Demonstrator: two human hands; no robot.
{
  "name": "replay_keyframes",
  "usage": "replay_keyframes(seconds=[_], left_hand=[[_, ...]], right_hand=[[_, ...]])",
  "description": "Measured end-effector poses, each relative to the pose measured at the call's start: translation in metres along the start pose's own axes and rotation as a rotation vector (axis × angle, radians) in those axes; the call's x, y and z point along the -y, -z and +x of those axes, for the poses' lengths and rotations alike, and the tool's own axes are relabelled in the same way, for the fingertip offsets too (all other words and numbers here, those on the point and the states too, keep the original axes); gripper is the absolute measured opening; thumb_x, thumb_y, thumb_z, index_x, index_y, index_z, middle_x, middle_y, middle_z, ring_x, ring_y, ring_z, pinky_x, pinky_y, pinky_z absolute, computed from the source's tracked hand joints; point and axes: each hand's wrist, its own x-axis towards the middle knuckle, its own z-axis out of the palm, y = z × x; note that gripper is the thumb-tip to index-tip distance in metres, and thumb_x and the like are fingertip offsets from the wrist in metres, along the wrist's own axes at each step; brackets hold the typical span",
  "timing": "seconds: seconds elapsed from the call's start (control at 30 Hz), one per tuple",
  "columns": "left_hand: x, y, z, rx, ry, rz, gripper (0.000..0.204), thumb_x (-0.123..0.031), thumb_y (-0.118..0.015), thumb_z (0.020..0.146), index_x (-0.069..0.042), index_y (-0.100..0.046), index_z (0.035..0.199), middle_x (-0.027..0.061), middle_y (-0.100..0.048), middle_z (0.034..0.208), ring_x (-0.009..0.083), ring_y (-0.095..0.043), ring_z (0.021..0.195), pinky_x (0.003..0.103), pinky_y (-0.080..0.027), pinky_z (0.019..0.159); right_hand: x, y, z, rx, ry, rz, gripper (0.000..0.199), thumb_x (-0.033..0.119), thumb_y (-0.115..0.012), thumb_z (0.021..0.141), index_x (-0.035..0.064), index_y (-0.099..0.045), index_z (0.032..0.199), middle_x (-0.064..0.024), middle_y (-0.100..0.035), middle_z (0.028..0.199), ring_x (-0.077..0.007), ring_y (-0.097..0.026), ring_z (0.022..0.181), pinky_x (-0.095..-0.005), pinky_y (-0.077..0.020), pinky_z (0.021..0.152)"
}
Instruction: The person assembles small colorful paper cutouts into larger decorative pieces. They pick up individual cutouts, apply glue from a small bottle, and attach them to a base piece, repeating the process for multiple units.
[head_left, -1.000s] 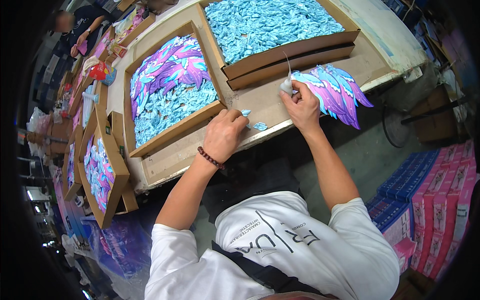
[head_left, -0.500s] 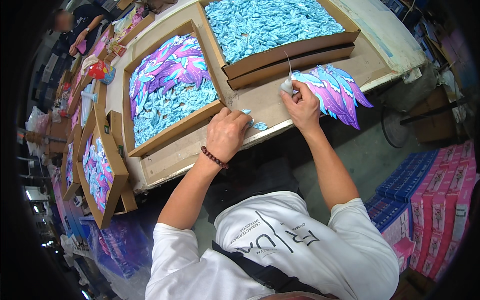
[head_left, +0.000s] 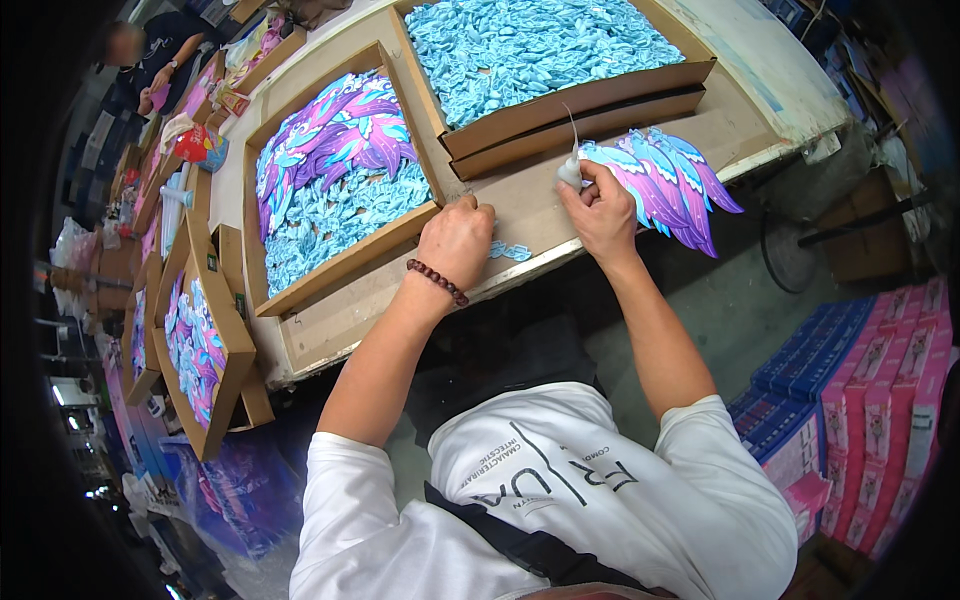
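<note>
My right hand (head_left: 606, 212) grips a small white squeeze bottle (head_left: 569, 173) with a thin needle tip pointing up. Just beyond that hand, purple, pink and blue wing-shaped pieces (head_left: 665, 185) overlap at the table's edge. My left hand (head_left: 457, 245), with a brown bead bracelet on its wrist, is curled closed over the front of the table; whatever its fingers hold is hidden. Beside it lie a few small light-blue pieces (head_left: 516, 252). A cardboard tray (head_left: 352, 259) to its left contains many light-blue pieces and a layer of purple wing pieces.
Stacked cardboard trays (head_left: 580, 112) full of light-blue pieces stand at the back of the table (head_left: 790, 110). More trays (head_left: 228, 370) of wing pieces lean at the left. Pink and blue boxes (head_left: 870, 410) are piled at the lower right. A co-worker (head_left: 165, 60) is at the far left.
My left hand has shifted slightly right and up and turned, and the light-blue piece at its fingertips no longer shows there. The bottle and my right hand have barely moved.
</note>
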Motion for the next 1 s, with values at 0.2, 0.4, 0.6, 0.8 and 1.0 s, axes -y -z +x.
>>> replay_keyframes(seconds=[0.2, 0.4, 0.6, 0.8, 1.0], left_hand=[[-0.003, 0.005, 0.005, -0.012, -0.06, -0.076, 0.011, -0.009, -0.064, 0.082, -0.003, -0.061, 0.091, 0.0146, -0.061, 0.084, 0.0347, -0.062, 0.084, 0.044, -0.049, 0.07], [-0.005, 0.008, 0.003, -0.075, -0.136, -0.179, 0.016, -0.004, -0.055, 0.082, -0.004, -0.062, 0.095, 0.0131, -0.062, 0.085, 0.033, -0.063, 0.083, 0.042, -0.051, 0.069], [0.013, 0.023, -0.037, -0.303, -0.166, -0.196, 0.015, -0.001, -0.066, 0.079, -0.003, -0.063, 0.093, 0.0102, -0.061, 0.084, 0.0313, -0.061, 0.077, 0.04, -0.05, 0.066], [0.032, 0.029, -0.089, -0.255, -0.073, -0.057, 0.017, -0.002, -0.068, 0.077, -0.004, -0.063, 0.093, 0.0101, -0.061, 0.082, 0.0302, -0.06, 0.072, 0.039, -0.05, 0.064], [0.031, 0.023, -0.099, -0.158, 0.076, -0.135, 0.02, 0.0, -0.065, 0.078, -0.007, -0.065, 0.097, 0.0107, -0.061, 0.082, 0.0316, -0.061, 0.076, 0.04, -0.05, 0.067]], right_hand=[[0.001, 0.0, -0.001, -0.019, 0.02, 0.011, 0.031, 0.016, -0.074, 0.078, 0.002, -0.063, 0.104, -0.0099, -0.066, 0.08, -0.0165, -0.058, 0.054, -0.0316, -0.0487, 0.055], [0.001, 0.001, 0.0, -0.014, 0.016, 0.021, 0.031, 0.016, -0.074, 0.079, 0.0016, -0.063, 0.104, -0.01, -0.066, 0.081, -0.0162, -0.058, 0.053, -0.031, -0.0486, 0.055], [0.0, 0.001, 0.0, -0.013, 0.008, 0.027, 0.032, 0.015, -0.075, 0.078, 0.001, -0.064, 0.104, -0.0096, -0.066, 0.081, -0.0151, -0.057, 0.053, -0.0302, -0.0476, 0.054], [-0.001, -0.001, -0.001, -0.015, 0.014, 0.014, 0.031, 0.014, -0.075, 0.077, 0.0014, -0.064, 0.104, -0.0077, -0.064, 0.078, -0.0141, -0.055, 0.054, -0.0299, -0.0468, 0.054], [0.0, -0.002, 0.0, -0.005, 0.017, 0.041, 0.034, 0.01, -0.076, 0.079, -0.0021, -0.063, 0.108, -0.006, -0.068, 0.086, -0.0063, -0.05, 0.056, -0.0226, -0.0426, 0.052]])
